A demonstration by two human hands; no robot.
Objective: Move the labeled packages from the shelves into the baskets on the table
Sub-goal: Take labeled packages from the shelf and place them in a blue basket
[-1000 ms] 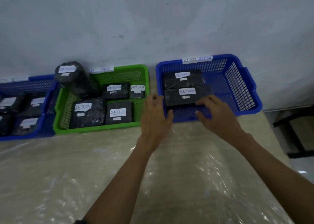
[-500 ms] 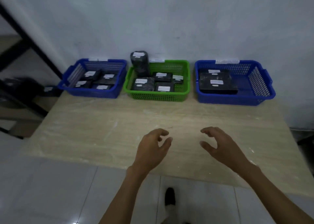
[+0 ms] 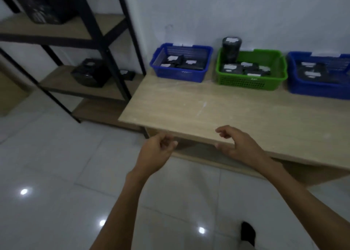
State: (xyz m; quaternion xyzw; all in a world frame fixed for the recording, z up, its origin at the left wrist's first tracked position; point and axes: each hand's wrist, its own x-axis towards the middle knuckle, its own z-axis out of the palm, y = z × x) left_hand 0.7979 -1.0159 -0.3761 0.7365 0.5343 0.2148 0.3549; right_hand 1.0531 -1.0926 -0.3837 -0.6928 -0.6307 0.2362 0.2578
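Three baskets stand in a row along the wall on the wooden table [image 3: 189, 105]: a blue basket [image 3: 180, 73], a green basket [image 3: 251, 82] and a second blue basket [image 3: 314, 87] cut off at the right. Each holds black wrapped packages with white labels. One tall black package [image 3: 231, 49] leans upright at the green basket's back left corner. On the shelf unit [image 3: 89, 31] to the left sit a black package [image 3: 91, 75], a small one [image 3: 127, 74] and a larger dark one [image 3: 45, 5] higher up. My left hand [image 3: 156, 151] and my right hand [image 3: 236, 145] hover empty at the table's near edge, fingers loosely curled.
The black metal frame of the shelf unit stands just left of the table's corner. White glossy floor tiles [image 3: 56, 174] spread below. A dark shoe [image 3: 248, 232] shows at the bottom. A pale wall [image 3: 227, 13] runs behind the baskets.
Both hands left the right blue basket, where they rested on a package, and drew back empty to the table's near edge. The view pulled away and swung left, bringing the shelves into sight.
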